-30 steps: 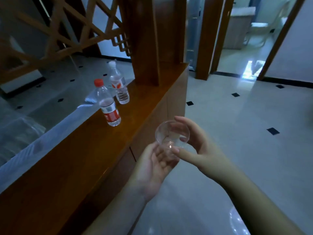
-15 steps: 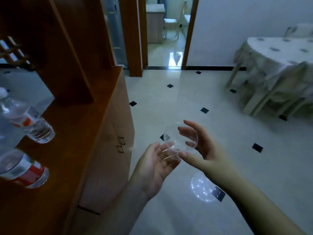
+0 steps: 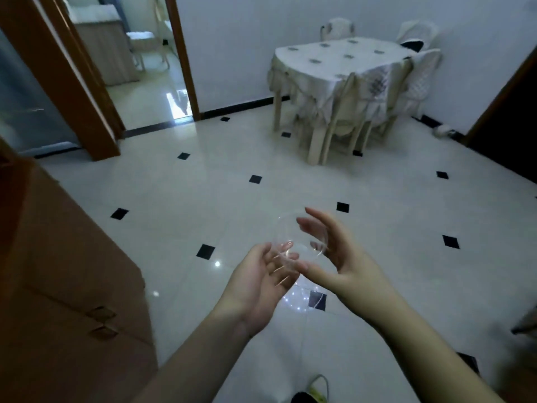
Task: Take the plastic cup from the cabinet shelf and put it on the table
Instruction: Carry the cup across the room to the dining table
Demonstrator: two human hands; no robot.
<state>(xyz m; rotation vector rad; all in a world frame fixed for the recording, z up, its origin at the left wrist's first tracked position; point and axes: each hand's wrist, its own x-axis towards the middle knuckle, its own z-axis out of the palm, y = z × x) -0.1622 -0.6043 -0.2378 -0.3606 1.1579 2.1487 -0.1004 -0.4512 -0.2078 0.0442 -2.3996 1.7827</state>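
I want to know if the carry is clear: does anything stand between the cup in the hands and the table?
Nothing visible does: bare tiled floor lies between the plastic cup and the table. Chairs crowd its near side.

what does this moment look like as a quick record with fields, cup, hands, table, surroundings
cup: clear plastic cup, held in the air over the tiled floor
left hand: left hand palm up, fingers under the cup
right hand: right hand curled round the cup's far side
table: table with a pale cloth, across the room, chairs around it
cabinet: wooden cabinet at the left
task state: cup not yet on table
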